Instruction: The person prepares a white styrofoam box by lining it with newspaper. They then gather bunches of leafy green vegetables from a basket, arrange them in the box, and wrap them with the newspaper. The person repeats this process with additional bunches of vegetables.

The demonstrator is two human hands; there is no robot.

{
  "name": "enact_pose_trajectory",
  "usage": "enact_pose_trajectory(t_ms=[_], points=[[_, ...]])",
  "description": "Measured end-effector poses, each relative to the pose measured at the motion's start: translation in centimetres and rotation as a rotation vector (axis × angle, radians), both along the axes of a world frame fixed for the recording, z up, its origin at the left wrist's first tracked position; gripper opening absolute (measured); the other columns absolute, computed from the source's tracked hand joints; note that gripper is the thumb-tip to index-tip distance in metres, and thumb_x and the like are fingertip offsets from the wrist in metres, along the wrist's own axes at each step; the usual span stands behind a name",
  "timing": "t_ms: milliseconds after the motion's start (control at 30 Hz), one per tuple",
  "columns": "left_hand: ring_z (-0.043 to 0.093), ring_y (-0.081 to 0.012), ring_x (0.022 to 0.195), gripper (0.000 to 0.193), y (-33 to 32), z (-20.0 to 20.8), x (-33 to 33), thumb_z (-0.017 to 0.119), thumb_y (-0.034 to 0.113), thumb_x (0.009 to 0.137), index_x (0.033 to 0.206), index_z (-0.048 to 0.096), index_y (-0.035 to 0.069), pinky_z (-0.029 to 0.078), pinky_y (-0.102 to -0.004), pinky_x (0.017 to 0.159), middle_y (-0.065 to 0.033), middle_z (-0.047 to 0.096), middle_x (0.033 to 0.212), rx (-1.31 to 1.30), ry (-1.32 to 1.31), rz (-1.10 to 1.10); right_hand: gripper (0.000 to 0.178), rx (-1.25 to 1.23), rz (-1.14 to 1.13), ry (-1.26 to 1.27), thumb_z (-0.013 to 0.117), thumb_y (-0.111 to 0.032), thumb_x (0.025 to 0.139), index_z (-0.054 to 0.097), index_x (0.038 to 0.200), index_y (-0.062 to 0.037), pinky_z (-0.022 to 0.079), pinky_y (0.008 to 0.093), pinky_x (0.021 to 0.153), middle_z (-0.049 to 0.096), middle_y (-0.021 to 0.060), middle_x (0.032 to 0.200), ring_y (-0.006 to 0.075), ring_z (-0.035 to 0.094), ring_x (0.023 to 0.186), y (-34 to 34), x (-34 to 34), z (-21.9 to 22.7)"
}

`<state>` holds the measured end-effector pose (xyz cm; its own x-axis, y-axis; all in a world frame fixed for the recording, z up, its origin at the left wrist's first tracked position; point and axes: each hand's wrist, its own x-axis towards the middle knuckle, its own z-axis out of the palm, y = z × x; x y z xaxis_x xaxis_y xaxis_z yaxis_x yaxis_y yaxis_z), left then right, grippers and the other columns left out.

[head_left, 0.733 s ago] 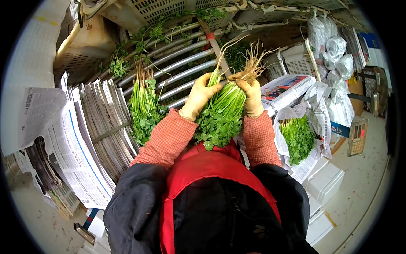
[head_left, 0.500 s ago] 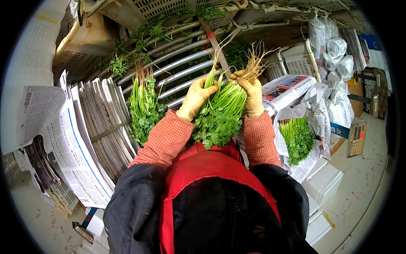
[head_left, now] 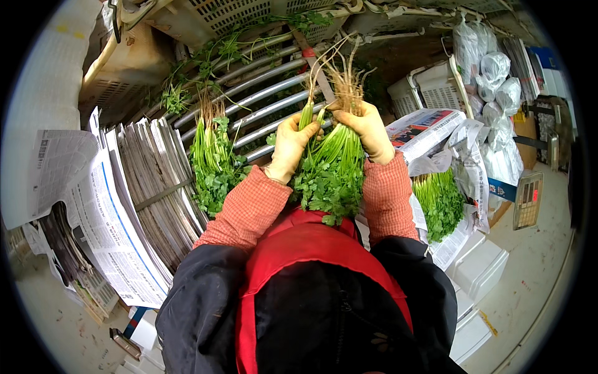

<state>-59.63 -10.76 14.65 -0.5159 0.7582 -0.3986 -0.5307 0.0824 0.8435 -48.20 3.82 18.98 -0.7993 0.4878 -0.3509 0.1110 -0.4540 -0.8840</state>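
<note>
My gloved left hand (head_left: 295, 142) is closed around a few thin stalks with long pale roots, at the left side of the main bunch. In my gloved right hand (head_left: 369, 128) is a bunch of celery-like greens (head_left: 334, 168), gripped just below its brown roots. The roots point away from me and the leaves hang toward my red apron (head_left: 311, 243). Another rooted bunch of greens (head_left: 215, 153) lies on the metal bars (head_left: 268, 98) to the left. Right of my right arm, more greens (head_left: 438, 202) sit in newspaper. The undersides of both hands are hidden.
A strapped stack of newspapers (head_left: 152, 171) stands at my left. Plastic crates (head_left: 439, 87) and loose sprigs (head_left: 176, 98) border the bars. Folded newspaper (head_left: 427, 131), filled clear plastic bags (head_left: 496, 87), a scale with a lit display (head_left: 528, 201) and white boxes (head_left: 479, 268) are on the right.
My right hand has shifted slightly, and the main bunch's roots now stand more upright and further left. The left hand keeps its few stalks and has barely moved.
</note>
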Motion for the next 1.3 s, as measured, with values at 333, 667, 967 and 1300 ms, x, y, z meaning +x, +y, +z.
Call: enact_pose_trajectory(t_ms=[333, 667, 967, 1300], points=[[0.059, -0.0070, 0.074, 0.021, 0.2, 0.2, 0.9, 0.065, 0.015, 0.090, 0.104, 0.063, 0.000, 0.047, -0.0218, 0.071, -0.0017, 0.066, 0.084, 0.006, 0.133, -0.012, 0.024, 0.263, 0.137, -0.215, 0.066, -0.008, 0.082, 0.065, 0.103, 0.0035, 0.049, 0.0243, 0.070, 0.067, 0.0028, 0.085, 0.0079, 0.059, 0.075, 0.0, -1.4, -0.3], [0.057, -0.0109, 0.068, 0.022, -0.5, -0.6, -1.3, 0.056, 0.023, 0.094, 0.096, 0.059, 0.002, 0.047, -0.0243, 0.066, -0.0017, 0.060, 0.075, 0.131, -0.264, -0.127, 0.025, 0.267, -0.087, -0.156, 0.065, -0.005, 0.083, 0.063, 0.106, 0.0041, 0.050, 0.0242, 0.069, 0.067, 0.0051, 0.090, 0.0094, 0.061, 0.077, -0.5, -1.1, -0.7], [0.054, -0.0104, 0.065, 0.019, -0.5, -1.2, -0.8, 0.055, 0.023, 0.093, 0.091, 0.059, 0.004, 0.045, -0.0242, 0.063, -0.0015, 0.058, 0.073, 0.160, -0.333, -0.214, 0.023, 0.034, 0.062, -0.122, 0.062, -0.003, 0.084, 0.062, 0.105, 0.0043, 0.053, 0.0256, 0.065, 0.067, 0.0056, 0.089, 0.0103, 0.064, 0.073, -0.6, -1.1, -0.3], [0.056, -0.0127, 0.066, 0.019, -0.4, -1.9, -0.7, 0.053, 0.021, 0.094, 0.094, 0.058, 0.002, 0.047, -0.0252, 0.063, -0.0028, 0.059, 0.074, 0.163, -0.408, -0.229, 0.028, 0.089, 0.034, -0.135, 0.061, -0.002, 0.083, 0.064, 0.110, 0.0027, 0.050, 0.0233, 0.068, 0.067, 0.0028, 0.088, 0.0088, 0.062, 0.075, -0.8, -0.4, -1.6]])
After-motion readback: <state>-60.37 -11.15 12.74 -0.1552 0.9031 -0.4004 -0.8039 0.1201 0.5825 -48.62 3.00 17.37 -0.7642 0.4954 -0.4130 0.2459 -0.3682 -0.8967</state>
